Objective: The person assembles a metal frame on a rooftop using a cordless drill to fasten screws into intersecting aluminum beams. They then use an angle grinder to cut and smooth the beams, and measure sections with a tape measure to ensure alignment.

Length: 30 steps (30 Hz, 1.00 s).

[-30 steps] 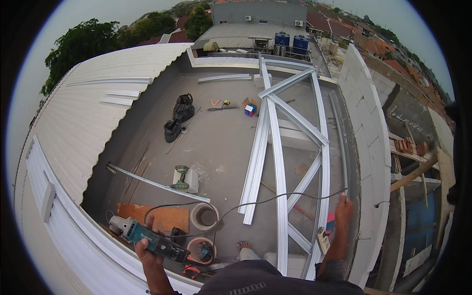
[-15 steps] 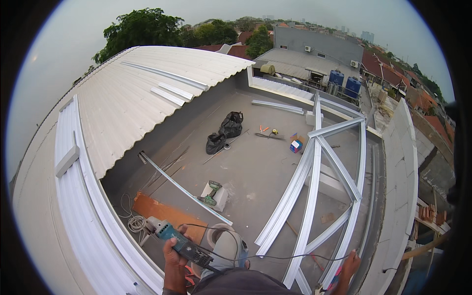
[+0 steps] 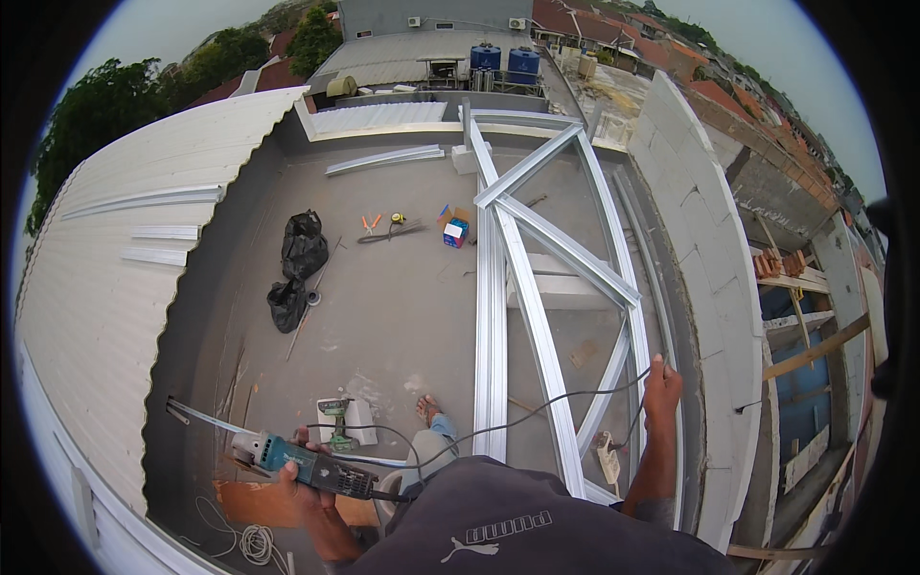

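Observation:
A teal and black angle grinder (image 3: 311, 467) is gripped by my left hand (image 3: 309, 498), its metal head turned to the left. From its rear a dark power cord (image 3: 525, 416) loops over my knee and runs across to my right hand (image 3: 662, 391). That hand is closed on the cord, raised above the right side of a silver metal truss (image 3: 537, 321). Below it, a length of cord hangs toward a pale, elongated piece (image 3: 607, 458), whose kind I cannot make out. Just beyond the grinder, a green cordless drill (image 3: 335, 422) rests against a white block (image 3: 361, 422).
A corrugated roof (image 3: 105, 192) borders the left, a block wall (image 3: 695, 220) the right. Black bags (image 3: 303, 245), orange-handled pliers (image 3: 371, 224) and a small blue box (image 3: 455, 232) lie on the grey floor (image 3: 402, 316). Coiled white rope (image 3: 257, 544) lies near an orange-brown board (image 3: 287, 506).
My view has swung to the right. My right hand has risen with the cord, lifting it over the truss. My left hand still holds the grinder, now more level.

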Available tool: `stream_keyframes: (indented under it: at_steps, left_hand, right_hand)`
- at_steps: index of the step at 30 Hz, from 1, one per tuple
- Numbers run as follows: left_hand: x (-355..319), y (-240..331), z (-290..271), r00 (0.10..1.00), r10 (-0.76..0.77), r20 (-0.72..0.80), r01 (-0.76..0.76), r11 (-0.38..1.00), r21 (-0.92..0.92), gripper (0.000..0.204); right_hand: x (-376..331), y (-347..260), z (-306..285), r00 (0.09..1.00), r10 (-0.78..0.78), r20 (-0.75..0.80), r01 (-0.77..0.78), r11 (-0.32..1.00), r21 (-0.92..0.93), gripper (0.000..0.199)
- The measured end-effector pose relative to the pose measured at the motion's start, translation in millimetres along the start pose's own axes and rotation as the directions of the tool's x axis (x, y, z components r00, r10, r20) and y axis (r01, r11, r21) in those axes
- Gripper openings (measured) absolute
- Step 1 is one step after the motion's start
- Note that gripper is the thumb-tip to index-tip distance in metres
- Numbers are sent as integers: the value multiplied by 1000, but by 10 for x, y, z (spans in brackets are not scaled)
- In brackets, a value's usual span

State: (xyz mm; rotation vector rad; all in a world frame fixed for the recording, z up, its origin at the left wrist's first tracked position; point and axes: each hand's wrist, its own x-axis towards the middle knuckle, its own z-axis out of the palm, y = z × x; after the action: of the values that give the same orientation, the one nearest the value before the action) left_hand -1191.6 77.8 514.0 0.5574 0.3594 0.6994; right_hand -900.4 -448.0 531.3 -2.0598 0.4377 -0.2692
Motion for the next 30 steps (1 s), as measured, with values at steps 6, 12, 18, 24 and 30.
stream_keyframes:
  at_steps: [6, 12, 18, 24, 30]
  left_hand:
    - [1701, 164, 594, 993, -120, 5, 119, 989, 82, 51]
    - [3089, 143, 1226, 971, -228, 75, 209, 956, 207, 57]
    - [4285, -94, 1571, 904, -391, 172, 273, 839, 470, 86]
    - [5634, -481, 1898, 873, -424, 242, 45, 563, 825, 85]
    - [7106, -551, 2792, 883, -293, 366, -99, 647, 756, 91]
  right_hand:
    - [710, -322, 1100, 998, 46, -46, -52, 987, -155, 43]
    - [1270, 302, 1735, 903, 406, -144, -377, 907, 189, 30]
    - [1985, 1993, 2490, 803, 549, -231, -581, 808, -97, 34]
    - [2464, 1255, 4250, 863, 487, 133, -473, 872, -126, 18]
    - [2958, -2474, 6418, 608, 108, 787, -284, 955, 88, 25]
